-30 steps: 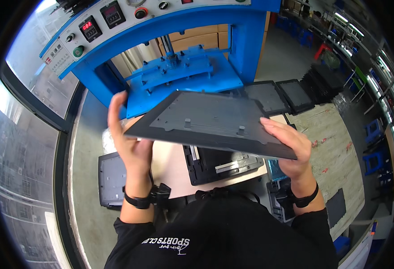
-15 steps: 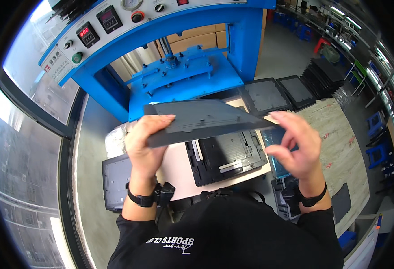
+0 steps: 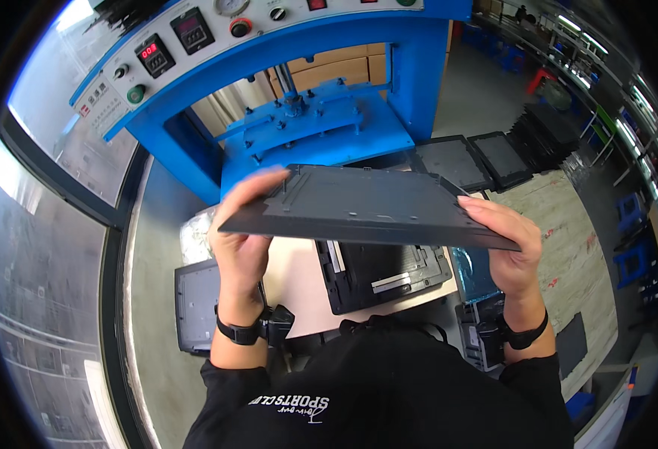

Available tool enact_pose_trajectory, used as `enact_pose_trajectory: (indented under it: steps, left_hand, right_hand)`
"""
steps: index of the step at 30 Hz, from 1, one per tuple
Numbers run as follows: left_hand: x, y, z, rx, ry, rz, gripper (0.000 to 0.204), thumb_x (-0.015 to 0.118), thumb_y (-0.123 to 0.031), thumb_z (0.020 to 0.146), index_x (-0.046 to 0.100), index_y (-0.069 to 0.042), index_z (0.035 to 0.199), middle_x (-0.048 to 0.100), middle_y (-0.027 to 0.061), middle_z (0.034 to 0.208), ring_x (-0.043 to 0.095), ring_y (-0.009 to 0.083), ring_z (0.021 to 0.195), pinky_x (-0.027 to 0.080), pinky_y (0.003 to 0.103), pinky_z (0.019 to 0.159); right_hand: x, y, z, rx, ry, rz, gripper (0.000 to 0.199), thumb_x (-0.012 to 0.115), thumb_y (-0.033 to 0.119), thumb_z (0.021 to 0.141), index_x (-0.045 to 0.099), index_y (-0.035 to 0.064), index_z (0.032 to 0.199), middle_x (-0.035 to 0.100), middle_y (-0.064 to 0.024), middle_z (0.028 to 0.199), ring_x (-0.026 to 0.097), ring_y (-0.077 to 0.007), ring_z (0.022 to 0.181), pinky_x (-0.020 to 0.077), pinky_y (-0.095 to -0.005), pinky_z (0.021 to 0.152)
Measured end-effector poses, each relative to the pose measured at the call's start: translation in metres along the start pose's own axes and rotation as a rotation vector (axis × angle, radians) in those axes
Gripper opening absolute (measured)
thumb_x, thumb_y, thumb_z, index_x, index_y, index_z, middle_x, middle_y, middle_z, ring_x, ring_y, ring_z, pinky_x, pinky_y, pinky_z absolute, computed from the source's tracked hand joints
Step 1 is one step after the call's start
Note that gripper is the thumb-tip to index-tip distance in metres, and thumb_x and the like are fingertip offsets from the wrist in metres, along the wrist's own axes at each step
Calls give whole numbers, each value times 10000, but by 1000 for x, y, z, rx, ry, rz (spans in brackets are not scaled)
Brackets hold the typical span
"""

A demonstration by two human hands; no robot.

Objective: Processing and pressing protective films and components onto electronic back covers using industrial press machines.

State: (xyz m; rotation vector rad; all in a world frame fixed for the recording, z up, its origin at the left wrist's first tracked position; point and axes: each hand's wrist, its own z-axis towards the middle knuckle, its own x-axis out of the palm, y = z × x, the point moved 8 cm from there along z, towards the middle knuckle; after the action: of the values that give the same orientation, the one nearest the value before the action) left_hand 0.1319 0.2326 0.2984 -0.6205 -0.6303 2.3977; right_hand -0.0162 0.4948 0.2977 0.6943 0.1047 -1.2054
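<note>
- Panel (image 3: 366,206), dark grey and flat, is what I have up in the air in front of the chest, held between both hands with its long axis running left to right and sloping slightly down towards the right end.
- Left of my left grip, a dark framed tray (image 3: 194,307) lies low on the bench, well below the panel and apart from it.
- My left hand (image 3: 243,239) clasps the panel's left short end, fingers curled up over the top edge and palm under it (a black wristband sits on that wrist).
- Between the two grips, the panel spans the whole gap; its upper face shows raised ribs and small bosses, and it is tipped so the near long edge faces me.
- Beyond the panel from both grips stands the blue press (image 3: 306,127), its blue platen just behind the far long edge; I cannot tell whether they touch.
- Below the span, on the pale bench top (image 3: 291,277), a black fixture (image 3: 381,273) with metal inserts lies almost straight under the panel's middle, about equally near to either hand.
- My right hand (image 3: 512,251) grips the right short end, thumb on top, fingers underneath.
- Right of that grip, stacked dark panels (image 3: 486,157) lie well apart on the far bench.
</note>
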Motion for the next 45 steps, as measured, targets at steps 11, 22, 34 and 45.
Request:
enact_pose_trajectory:
  steps: [11,22,34,45]
  left_hand:
    - [3,-8,6,107,-107,-28,188,664,62,698,622,17,876,667,163,986,631,245,897,482,313,809]
    - [48,-73,-1,386,-113,453,451,701,73,615,658,-89,1035,567,182,1172,626,280,955,521,304,661]
    - [13,-20,8,119,-42,-56,144,640,-2,755,626,44,891,674,186,944,655,259,867,501,315,795]
    - [33,38,-22,-286,-273,-472,196,537,-48,909,576,27,1087,653,136,978,663,232,817,563,294,694]
  right_hand:
    - [-11,-7,1,6,-47,-3,265,617,-75,725,637,-47,987,663,-190,1016,668,-285,872,518,-307,766]
    - [44,25,25,-74,36,-332,419,624,-60,619,651,35,1026,668,-147,977,670,-280,808,544,-317,675]
    - [2,-14,0,-45,-43,38,297,646,-26,711,656,-10,1007,667,-178,1026,663,-274,908,501,-302,776]
    - [-30,-91,-67,589,-182,-98,181,645,173,853,641,23,954,650,-94,813,620,-152,694,456,-262,586]
